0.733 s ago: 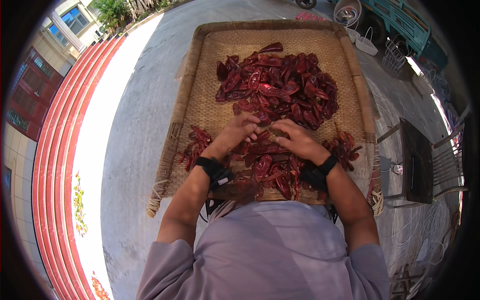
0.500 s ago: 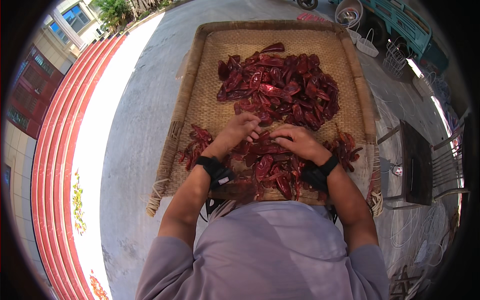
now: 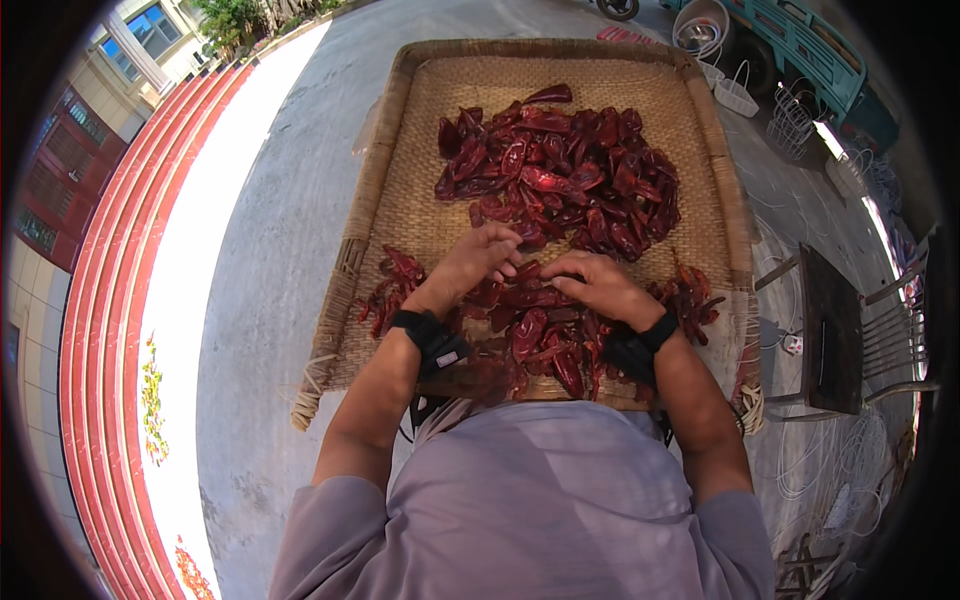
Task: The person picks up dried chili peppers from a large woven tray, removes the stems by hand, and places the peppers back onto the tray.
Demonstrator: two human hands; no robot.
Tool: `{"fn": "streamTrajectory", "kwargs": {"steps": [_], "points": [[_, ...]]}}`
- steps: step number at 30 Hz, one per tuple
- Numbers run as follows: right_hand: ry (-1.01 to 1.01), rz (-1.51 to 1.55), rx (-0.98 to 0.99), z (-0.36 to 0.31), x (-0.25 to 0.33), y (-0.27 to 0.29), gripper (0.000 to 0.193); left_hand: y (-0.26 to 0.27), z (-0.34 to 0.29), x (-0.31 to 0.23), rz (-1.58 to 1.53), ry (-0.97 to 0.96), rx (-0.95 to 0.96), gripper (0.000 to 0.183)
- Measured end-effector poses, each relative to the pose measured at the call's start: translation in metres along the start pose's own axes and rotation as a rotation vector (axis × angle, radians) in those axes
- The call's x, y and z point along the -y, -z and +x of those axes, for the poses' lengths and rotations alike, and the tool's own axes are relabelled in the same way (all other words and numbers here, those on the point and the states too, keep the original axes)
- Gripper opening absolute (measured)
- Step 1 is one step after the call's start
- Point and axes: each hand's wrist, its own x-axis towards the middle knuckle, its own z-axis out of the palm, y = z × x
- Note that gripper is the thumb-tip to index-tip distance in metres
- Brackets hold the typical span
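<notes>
A shallow woven tray (image 3: 408, 120) lies before me, with a large heap of glossy dark-red dried chili peppers (image 3: 560, 165) in its far half. Over a nearer, looser group of chili peppers (image 3: 530, 330), both hands work close together with bent wrists. My left hand (image 3: 480, 262) has its fingers curled in with the thumb; what they hold, if anything, is too small to make out. My right hand (image 3: 597, 283) pinches at the end of a red chili pepper (image 3: 528, 270) between the two hands. Black bands circle both wrists.
Smaller shrivelled chilies lie in piles at the tray's near left (image 3: 403, 268) and near right (image 3: 692, 295). A dark chair (image 3: 832, 325) stands right of the tray. Beyond are a white basket (image 3: 735, 97) and a teal cart (image 3: 800, 50). Red steps (image 3: 125, 270) run along the left.
Hardly anything differs. Both hands stay in the same place over the near chilies, with their fingers still curled. The whole view has shifted slightly.
</notes>
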Motion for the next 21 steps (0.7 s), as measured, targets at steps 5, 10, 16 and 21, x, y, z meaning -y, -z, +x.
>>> {"fn": "streamTrajectory", "kwargs": {"steps": [5, 10, 16, 21], "points": [[0.014, -0.011, -0.009, -0.0001, 0.0014, 0.0006, 0.022, 0.001, 0.0009, 0.0017, 0.045, 0.011, -0.005, 0.025], [0.02, -0.031, -0.018, -0.001, 0.003, 0.0008, 0.022, 0.0006, -0.0001, 0.0036, 0.101, 0.005, 0.005, 0.023], [-0.012, -0.033, -0.018, -0.0009, 0.0047, 0.0017, 0.021, -0.0015, -0.0032, -0.0039, 0.122, 0.049, -0.001, 0.024], [-0.045, -0.025, -0.008, 0.0001, 0.0078, 0.0028, 0.021, -0.004, -0.0081, 0.0, 0.144, 0.039, -0.058, 0.022]]}}
